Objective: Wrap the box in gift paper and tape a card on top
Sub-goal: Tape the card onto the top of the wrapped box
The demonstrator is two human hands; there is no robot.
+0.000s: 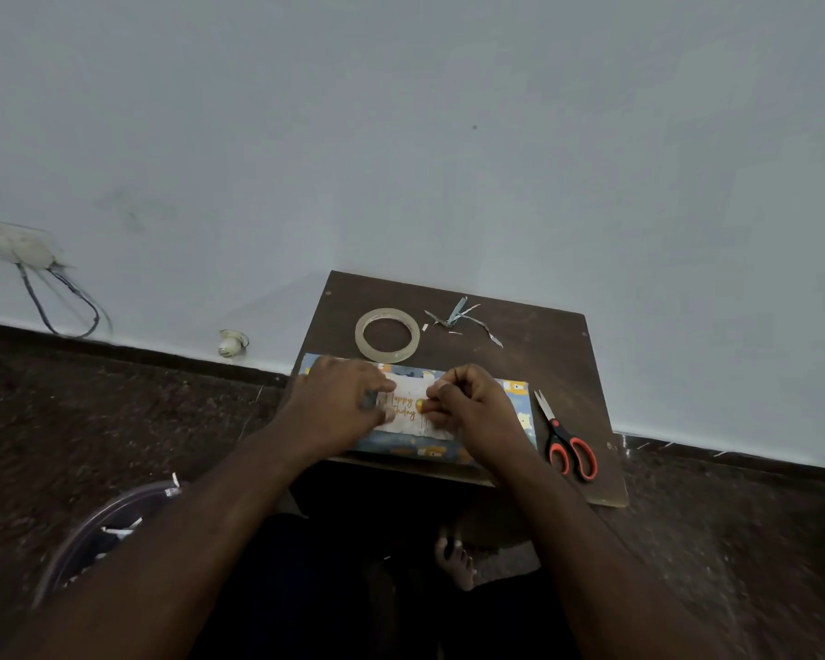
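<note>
Wrapped box (520,412): blue bear-print gift paper, flat at the near edge of the small brown table (520,354), within easy reach.

Birthday card (408,397): flat on the box top, centred, gold lettering up.

Left hand (339,397): fingers laid over the card's nine o'clock end, apparently pinning it against sliding.

Right hand (472,407): curled, fingertips pressing the card's three o'clock portion, probably smoothing tape; no tape is discernible.

Tape roll (387,334): twelve o'clock of the box, just beside it, handy.

Scissors (565,440): three o'clock, blades closed, set aside.

Paper scraps (458,319): far edge, discarded offcuts.
</note>
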